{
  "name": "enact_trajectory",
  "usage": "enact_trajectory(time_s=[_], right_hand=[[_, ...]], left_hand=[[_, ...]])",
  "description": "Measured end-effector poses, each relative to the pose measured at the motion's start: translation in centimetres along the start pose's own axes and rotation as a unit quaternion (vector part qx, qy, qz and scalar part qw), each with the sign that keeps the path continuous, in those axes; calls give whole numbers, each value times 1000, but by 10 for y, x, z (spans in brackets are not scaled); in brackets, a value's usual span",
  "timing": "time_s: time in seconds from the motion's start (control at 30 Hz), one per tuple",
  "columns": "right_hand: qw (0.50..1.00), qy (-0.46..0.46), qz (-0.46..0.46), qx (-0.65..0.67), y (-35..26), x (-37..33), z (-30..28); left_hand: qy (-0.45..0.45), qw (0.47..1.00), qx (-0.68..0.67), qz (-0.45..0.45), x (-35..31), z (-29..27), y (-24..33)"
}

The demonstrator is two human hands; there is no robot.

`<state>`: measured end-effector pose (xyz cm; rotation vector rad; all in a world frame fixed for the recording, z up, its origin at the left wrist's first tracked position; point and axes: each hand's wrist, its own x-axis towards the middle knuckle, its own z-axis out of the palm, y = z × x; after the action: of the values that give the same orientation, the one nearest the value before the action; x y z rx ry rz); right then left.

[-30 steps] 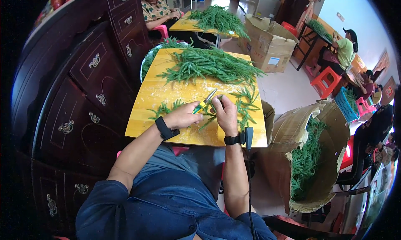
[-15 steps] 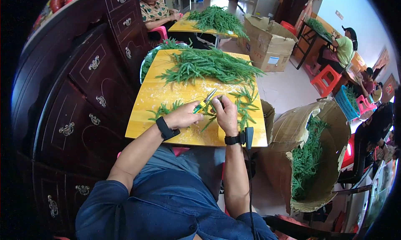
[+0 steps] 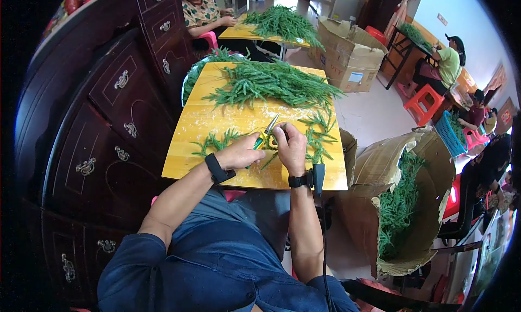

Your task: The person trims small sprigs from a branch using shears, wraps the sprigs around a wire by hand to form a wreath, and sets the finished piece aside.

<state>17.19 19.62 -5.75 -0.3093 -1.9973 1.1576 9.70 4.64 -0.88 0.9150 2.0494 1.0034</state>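
Observation:
My left hand (image 3: pixel 244 152) is closed around small pointed snips (image 3: pixel 267 131) with yellow and green handles, the grey tips aimed up and to the right. Beside them my right hand (image 3: pixel 293 149) pinches a green sprig (image 3: pixel 269 162), most of it hidden by the fingers. Both hands are over the near half of a yellow table (image 3: pixel 190 127). Loose sprigs (image 3: pixel 319 134) lie right of my right hand, and more short sprigs (image 3: pixel 217 141) lie beyond my left hand. A large heap of green plant stems (image 3: pixel 274 84) covers the far side.
Dark drawers (image 3: pixel 125 122) stand close on the left. An open cardboard box (image 3: pixel 380 173) of greenery is at the right; another carton (image 3: pixel 353 62) stands farther back. One person (image 3: pixel 203 19) sits at another yellow table; others sit at the right, near a red stool (image 3: pixel 425 105).
Both hands have shifted very slightly, with the snips still in my left hand and their tips a little higher. The person at the far table has moved a hand.

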Motion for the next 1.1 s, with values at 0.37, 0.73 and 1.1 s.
enact_trajectory(time_s=[0.37, 0.73, 1.1], right_hand=[[1000, 15, 24, 1, 0, -2, -3], [988, 78, 24, -134, 17, -2, -12], [971, 58, 93, -213, 28, 1, -6]], left_hand=[[63, 973, 161, 154, 30, 20, -39], [-35, 998, 6, 48, 55, 30, -24], [-76, 997, -15, 16, 72, 30, -32]])
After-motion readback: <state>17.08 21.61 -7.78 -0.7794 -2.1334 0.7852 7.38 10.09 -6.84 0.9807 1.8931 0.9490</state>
